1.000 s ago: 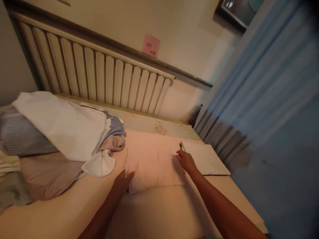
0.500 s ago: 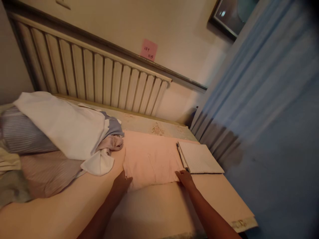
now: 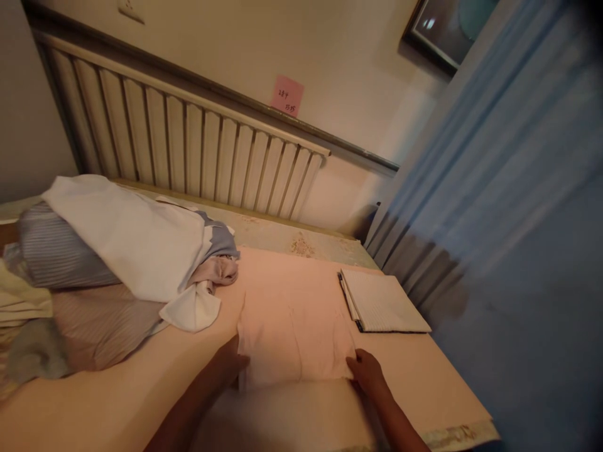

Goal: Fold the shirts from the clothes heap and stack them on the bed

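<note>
A thin pale pink piece of cloth (image 3: 292, 339) is spread between my two hands over the table, with a few creases running down it. My left hand (image 3: 234, 361) pinches its left edge near the front corner. On the opposite side, my right hand (image 3: 365, 369) grips the right edge, thumb on top. The cloth's far part blends in colour with the peach table covering (image 3: 400, 370), so its back edge is hard to make out. Fingers under the cloth are hidden.
Heaped fabrics (image 3: 127, 245), white, grey-blue and dusky pink, lie on the left. A lined notebook (image 3: 384, 301) rests at the right. Behind the table is a radiator (image 3: 202, 150); a pink note (image 3: 287, 95) sits above it. A blue curtain (image 3: 509, 251) hangs along the right side.
Both hands have drawn the pink cloth toward me, away from the table's back edge and the notebook. The view has shifted slightly.
</note>
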A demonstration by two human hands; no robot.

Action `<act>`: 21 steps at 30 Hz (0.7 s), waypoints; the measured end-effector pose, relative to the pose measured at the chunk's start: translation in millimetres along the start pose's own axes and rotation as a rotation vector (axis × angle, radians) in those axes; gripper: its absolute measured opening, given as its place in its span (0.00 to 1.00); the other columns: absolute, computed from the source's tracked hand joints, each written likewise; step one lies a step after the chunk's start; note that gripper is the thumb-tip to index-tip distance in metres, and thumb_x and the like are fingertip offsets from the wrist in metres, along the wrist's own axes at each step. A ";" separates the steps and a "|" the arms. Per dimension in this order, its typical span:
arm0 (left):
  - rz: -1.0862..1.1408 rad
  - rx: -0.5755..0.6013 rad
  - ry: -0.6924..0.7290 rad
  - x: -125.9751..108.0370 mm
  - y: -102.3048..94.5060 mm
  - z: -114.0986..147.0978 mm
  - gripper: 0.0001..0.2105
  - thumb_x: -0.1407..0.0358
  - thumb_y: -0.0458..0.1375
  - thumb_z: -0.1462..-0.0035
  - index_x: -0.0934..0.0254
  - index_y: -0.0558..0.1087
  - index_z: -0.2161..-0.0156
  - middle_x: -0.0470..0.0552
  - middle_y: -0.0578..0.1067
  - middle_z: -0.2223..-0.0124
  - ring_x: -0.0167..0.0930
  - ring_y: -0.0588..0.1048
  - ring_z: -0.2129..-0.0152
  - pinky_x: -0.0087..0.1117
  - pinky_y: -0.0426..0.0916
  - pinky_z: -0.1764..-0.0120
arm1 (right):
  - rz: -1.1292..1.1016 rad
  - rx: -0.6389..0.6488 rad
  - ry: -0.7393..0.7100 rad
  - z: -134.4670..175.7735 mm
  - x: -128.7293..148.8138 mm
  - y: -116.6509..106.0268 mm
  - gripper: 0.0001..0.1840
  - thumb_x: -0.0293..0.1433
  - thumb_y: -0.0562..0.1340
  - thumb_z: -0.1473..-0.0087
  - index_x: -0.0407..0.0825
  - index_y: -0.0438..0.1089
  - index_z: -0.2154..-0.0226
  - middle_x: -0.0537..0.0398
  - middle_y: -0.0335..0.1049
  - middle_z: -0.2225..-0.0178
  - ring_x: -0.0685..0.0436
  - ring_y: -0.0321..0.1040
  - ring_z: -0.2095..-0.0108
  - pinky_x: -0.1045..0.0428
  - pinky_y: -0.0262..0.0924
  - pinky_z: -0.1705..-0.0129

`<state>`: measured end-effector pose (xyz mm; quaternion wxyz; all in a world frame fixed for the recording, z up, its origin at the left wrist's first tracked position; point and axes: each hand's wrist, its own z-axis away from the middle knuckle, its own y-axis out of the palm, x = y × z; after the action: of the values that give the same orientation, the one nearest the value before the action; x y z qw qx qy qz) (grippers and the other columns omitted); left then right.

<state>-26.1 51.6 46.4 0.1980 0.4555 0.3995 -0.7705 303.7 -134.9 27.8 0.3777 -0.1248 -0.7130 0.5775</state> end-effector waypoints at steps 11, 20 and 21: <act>-0.367 -0.759 0.414 -9.7 -2.7 3.4 0.17 0.62 0.45 0.38 0.66 0.69 0.49 0.60 0.76 0.50 0.38 0.73 0.51 0.40 0.68 0.49 | -0.020 -0.328 -0.341 24.6 36.7 -25.3 0.19 0.39 0.49 0.38 0.49 0.72 0.56 0.46 0.75 0.56 0.41 0.72 0.56 0.47 0.66 0.54; -0.790 -0.229 0.582 5.3 61.1 -1.1 0.26 0.63 0.48 0.39 0.57 0.58 0.36 0.50 0.56 0.32 0.40 0.53 0.35 0.54 0.49 0.37 | 0.195 -0.220 -0.691 -13.9 43.0 42.3 0.25 0.37 0.50 0.36 0.49 0.58 0.39 0.48 0.56 0.37 0.39 0.49 0.35 0.37 0.49 0.36; -0.796 -0.223 0.552 7.9 61.2 -2.6 0.26 0.63 0.49 0.40 0.58 0.57 0.36 0.50 0.56 0.32 0.40 0.52 0.35 0.55 0.48 0.37 | 0.203 -0.214 -0.672 -15.6 40.1 45.1 0.25 0.38 0.50 0.35 0.50 0.58 0.39 0.48 0.56 0.37 0.40 0.49 0.35 0.37 0.48 0.36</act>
<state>12.3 17.3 12.3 -0.1773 0.4307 0.6598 -0.5896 275.3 -85.3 3.0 0.0478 -0.0369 -0.8375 0.5431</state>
